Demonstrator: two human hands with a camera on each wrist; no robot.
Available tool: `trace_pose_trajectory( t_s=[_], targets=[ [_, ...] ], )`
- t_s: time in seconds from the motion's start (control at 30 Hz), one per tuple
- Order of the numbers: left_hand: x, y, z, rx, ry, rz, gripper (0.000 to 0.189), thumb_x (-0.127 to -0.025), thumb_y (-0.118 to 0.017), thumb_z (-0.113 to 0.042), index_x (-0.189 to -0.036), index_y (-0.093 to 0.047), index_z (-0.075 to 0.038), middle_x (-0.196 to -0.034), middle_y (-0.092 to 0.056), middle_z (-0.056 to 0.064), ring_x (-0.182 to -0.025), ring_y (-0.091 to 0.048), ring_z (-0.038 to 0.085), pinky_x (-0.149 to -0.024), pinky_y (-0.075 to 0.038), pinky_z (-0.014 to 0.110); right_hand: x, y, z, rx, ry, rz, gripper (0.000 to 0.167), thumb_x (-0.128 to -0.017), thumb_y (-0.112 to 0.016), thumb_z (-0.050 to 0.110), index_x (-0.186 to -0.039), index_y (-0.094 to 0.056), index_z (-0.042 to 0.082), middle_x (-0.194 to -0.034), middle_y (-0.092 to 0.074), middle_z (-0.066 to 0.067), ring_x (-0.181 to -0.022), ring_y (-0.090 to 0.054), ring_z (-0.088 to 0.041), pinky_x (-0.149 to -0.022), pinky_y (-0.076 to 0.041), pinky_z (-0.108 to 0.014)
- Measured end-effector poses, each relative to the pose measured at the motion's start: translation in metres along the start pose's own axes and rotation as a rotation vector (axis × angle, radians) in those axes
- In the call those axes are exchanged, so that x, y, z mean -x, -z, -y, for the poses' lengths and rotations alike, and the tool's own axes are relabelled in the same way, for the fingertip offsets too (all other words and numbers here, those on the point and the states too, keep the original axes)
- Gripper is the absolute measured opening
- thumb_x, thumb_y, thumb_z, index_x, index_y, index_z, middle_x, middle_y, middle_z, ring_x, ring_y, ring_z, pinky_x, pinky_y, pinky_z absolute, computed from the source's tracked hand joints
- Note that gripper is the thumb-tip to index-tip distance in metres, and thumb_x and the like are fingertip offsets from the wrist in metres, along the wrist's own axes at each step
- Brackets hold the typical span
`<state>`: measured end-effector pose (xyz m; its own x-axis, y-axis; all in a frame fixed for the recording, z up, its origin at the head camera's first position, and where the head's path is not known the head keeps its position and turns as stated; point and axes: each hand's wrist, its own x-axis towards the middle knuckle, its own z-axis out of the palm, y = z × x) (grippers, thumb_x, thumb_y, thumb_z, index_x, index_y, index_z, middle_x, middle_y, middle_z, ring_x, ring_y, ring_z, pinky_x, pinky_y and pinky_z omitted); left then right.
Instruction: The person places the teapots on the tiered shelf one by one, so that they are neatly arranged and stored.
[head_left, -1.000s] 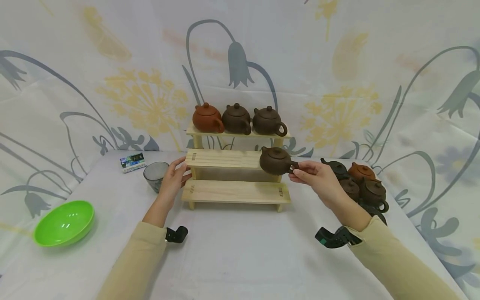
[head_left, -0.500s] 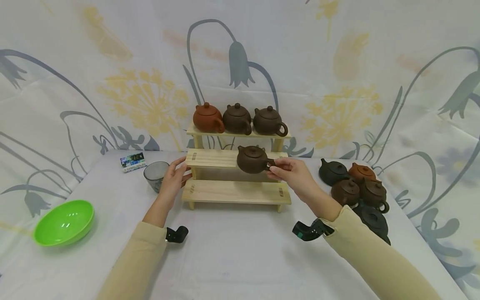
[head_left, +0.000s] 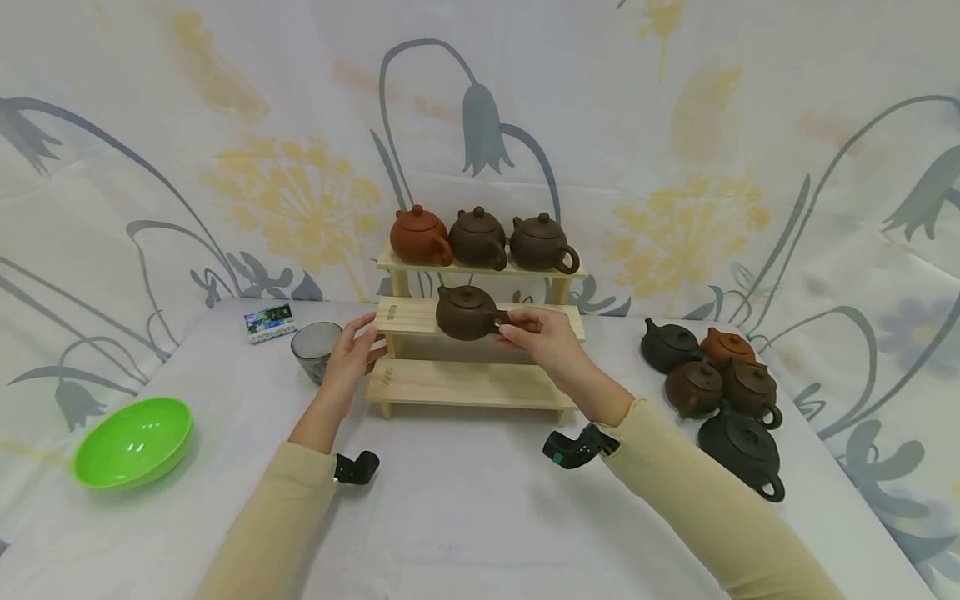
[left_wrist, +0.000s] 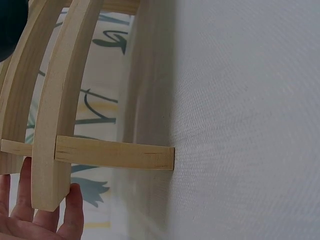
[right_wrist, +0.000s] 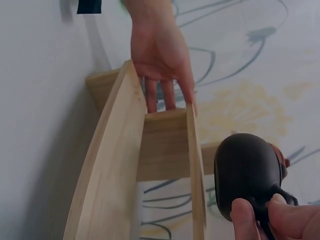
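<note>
My right hand (head_left: 553, 346) pinches the handle of a small dark brown teapot (head_left: 467, 313), which is close over the middle board of a three-tier wooden stand (head_left: 465, 383). In the right wrist view thumb and fingertips (right_wrist: 243, 212) meet at the teapot's handle side, its rounded body (right_wrist: 245, 172) showing beyond them. My left hand (head_left: 347, 360) rests on the left end of the stand, fingers fairly straight about the board's end in the left wrist view. A red-brown teapot (head_left: 420, 237) and two dark brown teapots (head_left: 477, 239) line the top board.
Several more teapots (head_left: 693, 387) cluster at the right of the table, the nearest a black one (head_left: 741, 450). Left of the stand are a grey glass cup (head_left: 311, 346), a small patterned box (head_left: 270, 323) and a bright green bowl (head_left: 135, 443). Printed cloth hangs behind.
My right hand has carried the dark brown teapot leftward along the middle board, from its right end toward the left. My left hand stays on the stand's left end.
</note>
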<state>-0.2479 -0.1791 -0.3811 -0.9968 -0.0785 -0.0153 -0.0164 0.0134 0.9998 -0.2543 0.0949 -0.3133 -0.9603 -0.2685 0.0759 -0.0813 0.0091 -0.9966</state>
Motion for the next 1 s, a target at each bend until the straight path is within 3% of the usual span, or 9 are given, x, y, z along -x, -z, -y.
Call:
trace_pose_trajectory(
  t_s=[0.23,0.4,0.7,1.0],
  targets=[
    [0.001,-0.001,0.001,0.005,0.005,-0.003,0.047,-0.103,-0.036,-0.029,-0.146,-0.027,-0.012,-0.136,-0.042,0.021,-0.121,-0.046,0.036,-0.101,-0.034,0.043,-0.010,-0.017,-0.003,-0.031,-0.011,-0.011,0.025,-0.089,-0.052,-0.014,-0.113,-0.050,-0.021,-0.094,-0.059,-0.019,-0.073,-0.065,-0.013,-0.079,-0.051,-0.035],
    [0.000,-0.001,0.001,0.009,0.010,-0.004,0.047,-0.103,-0.036,-0.029,-0.146,-0.027,-0.012,-0.136,-0.042,0.021,-0.121,-0.046,0.036,-0.101,-0.034,0.043,-0.017,-0.027,-0.004,-0.063,-0.033,-0.018,0.028,-0.089,-0.052,-0.013,-0.116,-0.049,-0.021,-0.098,-0.058,-0.020,-0.074,-0.065,-0.013,-0.084,-0.048,-0.040],
    [0.000,-0.002,0.001,0.008,0.003,-0.006,0.047,-0.103,-0.036,-0.028,-0.146,-0.027,-0.012,-0.135,-0.043,0.021,-0.120,-0.046,0.036,-0.101,-0.034,0.042,-0.028,-0.042,-0.007,-0.105,-0.034,-0.037,0.031,-0.089,-0.052,-0.014,-0.118,-0.048,-0.021,-0.098,-0.057,-0.023,-0.073,-0.064,-0.014,-0.082,-0.050,-0.036],
    [0.000,-0.001,0.000,0.013,-0.011,0.000,0.047,-0.103,-0.035,-0.029,-0.146,-0.026,-0.012,-0.136,-0.042,0.022,-0.121,-0.046,0.037,-0.101,-0.034,0.043,-0.036,-0.052,-0.011,-0.085,-0.053,-0.061,0.029,-0.087,-0.055,-0.013,-0.116,-0.052,-0.019,-0.100,-0.059,-0.024,-0.079,-0.064,-0.019,-0.081,-0.051,-0.035]
  ],
)
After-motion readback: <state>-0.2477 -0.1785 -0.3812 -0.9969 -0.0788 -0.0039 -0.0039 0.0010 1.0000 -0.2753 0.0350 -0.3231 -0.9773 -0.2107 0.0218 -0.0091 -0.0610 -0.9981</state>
